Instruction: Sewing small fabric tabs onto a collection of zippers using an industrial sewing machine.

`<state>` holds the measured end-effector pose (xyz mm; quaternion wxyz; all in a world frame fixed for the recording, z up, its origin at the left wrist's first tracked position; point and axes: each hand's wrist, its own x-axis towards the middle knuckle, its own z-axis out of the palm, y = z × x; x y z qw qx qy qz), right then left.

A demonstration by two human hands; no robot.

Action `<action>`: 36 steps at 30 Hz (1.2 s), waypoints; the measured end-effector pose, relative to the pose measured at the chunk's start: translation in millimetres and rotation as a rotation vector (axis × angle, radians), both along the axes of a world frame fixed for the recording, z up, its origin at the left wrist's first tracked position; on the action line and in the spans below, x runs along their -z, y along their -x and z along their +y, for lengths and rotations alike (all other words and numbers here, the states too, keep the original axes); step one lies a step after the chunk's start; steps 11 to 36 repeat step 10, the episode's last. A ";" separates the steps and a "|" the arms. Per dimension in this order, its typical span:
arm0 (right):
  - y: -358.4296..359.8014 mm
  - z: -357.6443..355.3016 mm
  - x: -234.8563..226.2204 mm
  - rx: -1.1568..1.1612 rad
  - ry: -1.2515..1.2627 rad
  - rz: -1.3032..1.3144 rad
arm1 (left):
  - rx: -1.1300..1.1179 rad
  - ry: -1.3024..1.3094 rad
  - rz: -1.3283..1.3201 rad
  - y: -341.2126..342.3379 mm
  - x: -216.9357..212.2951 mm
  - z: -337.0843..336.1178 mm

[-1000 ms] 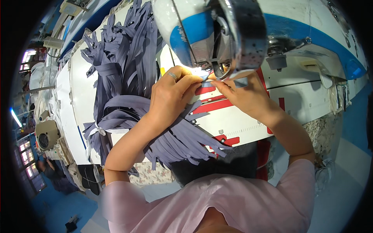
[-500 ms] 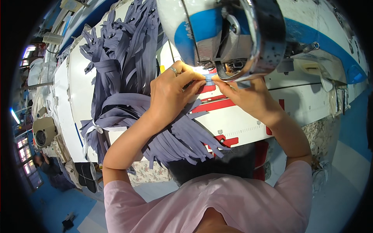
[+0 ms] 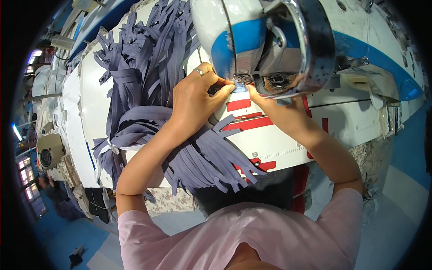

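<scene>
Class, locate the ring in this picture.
Head view, upper middle: the ring is on the left hand, just left of the sewing machine head.

The sewing machine [image 3: 288, 40] is glossy — white and blue enamel with a polished metal rim that mirrors the light. The strips [image 3: 148, 81] are matt grey-purple cloth, soft and limp. The table [image 3: 76, 112] is smooth white laminate with red tape — slightly shiny. A metal ring [image 3: 198, 71] gleams.

right hand [image 3: 274, 110] fingertips hidden behind sewing machine [image 3: 288, 40]
</scene>
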<state>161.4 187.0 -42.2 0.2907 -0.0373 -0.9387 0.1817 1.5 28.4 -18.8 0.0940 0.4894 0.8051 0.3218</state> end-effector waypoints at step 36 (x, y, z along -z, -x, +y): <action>7.1 6.4 21.5 -0.001 0.072 -0.104 | 0.001 -0.045 0.100 11.1 -0.6 2.0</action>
